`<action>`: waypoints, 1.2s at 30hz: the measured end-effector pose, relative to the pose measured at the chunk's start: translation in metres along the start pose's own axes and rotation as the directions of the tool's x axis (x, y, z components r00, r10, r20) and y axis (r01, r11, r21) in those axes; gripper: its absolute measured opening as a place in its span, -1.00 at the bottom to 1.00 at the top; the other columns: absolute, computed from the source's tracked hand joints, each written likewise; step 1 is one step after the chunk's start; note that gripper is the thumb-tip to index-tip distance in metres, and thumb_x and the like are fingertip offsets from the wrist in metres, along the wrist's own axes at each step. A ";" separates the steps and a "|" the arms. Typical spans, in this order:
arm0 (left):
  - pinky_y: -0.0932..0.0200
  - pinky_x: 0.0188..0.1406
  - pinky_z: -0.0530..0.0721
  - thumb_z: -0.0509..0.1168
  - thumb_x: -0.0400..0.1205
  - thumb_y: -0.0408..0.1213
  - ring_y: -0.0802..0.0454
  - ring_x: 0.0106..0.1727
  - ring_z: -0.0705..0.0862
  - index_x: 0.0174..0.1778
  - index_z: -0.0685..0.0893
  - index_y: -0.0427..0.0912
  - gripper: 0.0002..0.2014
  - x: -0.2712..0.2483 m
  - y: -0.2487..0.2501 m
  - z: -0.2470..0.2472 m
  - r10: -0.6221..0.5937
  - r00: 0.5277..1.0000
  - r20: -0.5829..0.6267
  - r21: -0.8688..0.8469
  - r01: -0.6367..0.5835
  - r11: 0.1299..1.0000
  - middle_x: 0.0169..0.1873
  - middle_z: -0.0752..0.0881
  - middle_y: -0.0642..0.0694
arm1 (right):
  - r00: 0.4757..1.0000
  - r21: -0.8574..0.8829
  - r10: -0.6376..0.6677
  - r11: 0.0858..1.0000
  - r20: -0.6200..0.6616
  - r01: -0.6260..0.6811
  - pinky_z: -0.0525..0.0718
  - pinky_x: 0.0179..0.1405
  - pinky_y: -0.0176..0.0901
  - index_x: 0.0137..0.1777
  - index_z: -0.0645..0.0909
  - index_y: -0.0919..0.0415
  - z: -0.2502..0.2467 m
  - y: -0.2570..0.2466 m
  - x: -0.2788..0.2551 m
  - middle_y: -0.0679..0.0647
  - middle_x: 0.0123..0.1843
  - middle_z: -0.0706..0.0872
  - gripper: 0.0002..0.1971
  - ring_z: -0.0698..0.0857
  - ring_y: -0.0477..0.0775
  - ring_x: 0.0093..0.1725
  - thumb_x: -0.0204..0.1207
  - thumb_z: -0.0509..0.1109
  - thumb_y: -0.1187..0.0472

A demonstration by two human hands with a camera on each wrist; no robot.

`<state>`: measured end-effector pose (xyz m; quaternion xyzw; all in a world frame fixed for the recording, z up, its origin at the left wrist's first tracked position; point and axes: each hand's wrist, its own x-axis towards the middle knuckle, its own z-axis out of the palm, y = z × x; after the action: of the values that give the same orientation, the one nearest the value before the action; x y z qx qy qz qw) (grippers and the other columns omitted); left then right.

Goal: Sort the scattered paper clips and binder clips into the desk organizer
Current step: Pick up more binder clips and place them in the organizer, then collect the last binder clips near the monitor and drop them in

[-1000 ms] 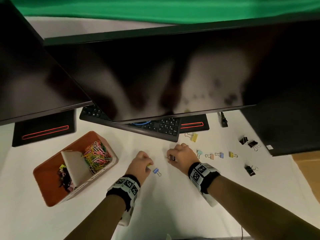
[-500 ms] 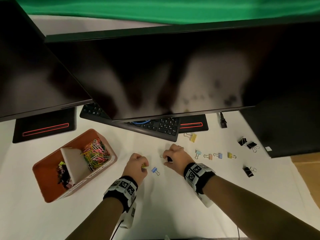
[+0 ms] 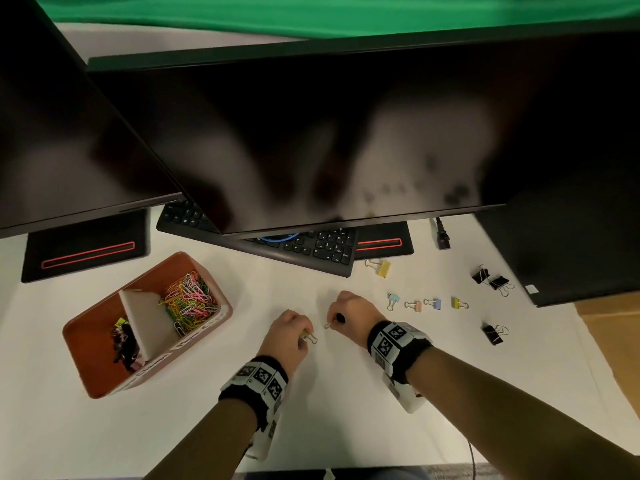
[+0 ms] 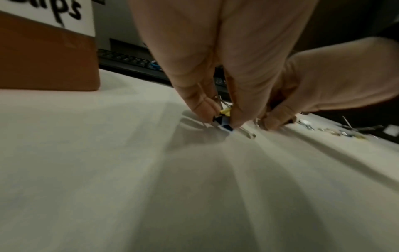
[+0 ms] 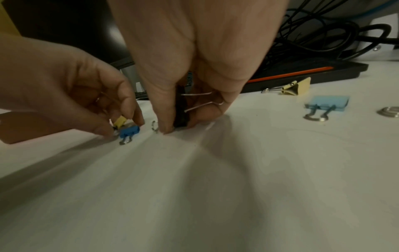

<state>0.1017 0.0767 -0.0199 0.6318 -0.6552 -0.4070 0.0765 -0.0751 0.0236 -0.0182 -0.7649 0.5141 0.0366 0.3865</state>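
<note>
My left hand [image 3: 306, 336] keeps a small yellow binder clip [image 4: 225, 110] tucked in its fingers and pinches a blue binder clip [image 5: 129, 131] that lies on the white table. Just to its right, my right hand [image 3: 334, 320] grips a black binder clip [image 5: 180, 110], fingertips down on the table beside a small silver wire loop [image 5: 154, 127]. The orange desk organizer [image 3: 90, 348] stands at the left. Coloured paper clips [image 3: 188, 303] fill its right compartment and binder clips [image 3: 124, 341] lie in its left one.
Several binder clips lie scattered to the right: a yellow one [image 3: 382, 268], a row of pastel ones [image 3: 415, 305] and black ones [image 3: 491, 334]. A keyboard [image 3: 311, 251] and monitors [image 3: 311, 133] overhang the far side. The table's right edge [image 3: 581, 327] is close.
The blue binder clip lay loose between my hands; my left fingers have now reached it and pinch it. My right hand stays low on the table with the black clip.
</note>
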 end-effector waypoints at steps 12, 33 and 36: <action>0.28 -0.15 0.63 0.32 0.42 -0.51 0.05 -0.19 0.63 -0.13 0.67 -0.10 -0.77 -0.028 -0.023 -0.045 -0.013 0.982 -0.191 -0.033 0.007 0.999 -0.08 0.57 0.01 | 0.975 -0.078 -0.178 0.979 0.136 0.189 0.60 0.13 0.06 -0.04 0.66 0.26 0.030 -0.041 0.010 0.17 0.12 0.61 -0.85 0.61 0.24 0.05 0.48 0.28 0.34; 0.41 -0.14 0.66 0.45 0.39 -0.54 0.14 -0.19 0.69 -0.29 0.66 0.13 -0.64 -0.128 -0.119 -0.186 -0.240 0.790 -0.564 -0.227 0.131 0.965 -0.11 0.66 -0.03 | 0.906 0.146 -0.414 0.894 -0.085 0.423 0.63 0.10 -0.14 -0.10 0.73 0.17 0.032 -0.210 0.026 0.10 0.00 0.70 -0.88 0.67 0.08 -0.03 0.45 0.40 0.35; 0.44 -0.08 0.66 0.36 0.49 -0.53 0.04 -0.09 0.71 -0.30 0.69 0.20 -0.59 -0.131 -0.143 -0.194 -0.324 0.796 -0.511 -0.395 0.117 0.911 -0.08 0.71 -0.07 | 0.874 0.153 -0.475 0.860 -0.103 0.486 0.54 0.18 -0.13 -0.07 0.71 0.20 0.047 -0.275 0.048 0.13 0.03 0.65 -0.89 0.60 0.14 0.10 0.46 0.39 0.35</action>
<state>0.3548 0.1274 0.0718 0.7735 -0.4420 -0.3151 0.3273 0.1879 0.0642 0.0793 -0.8328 0.3199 -0.1296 0.4328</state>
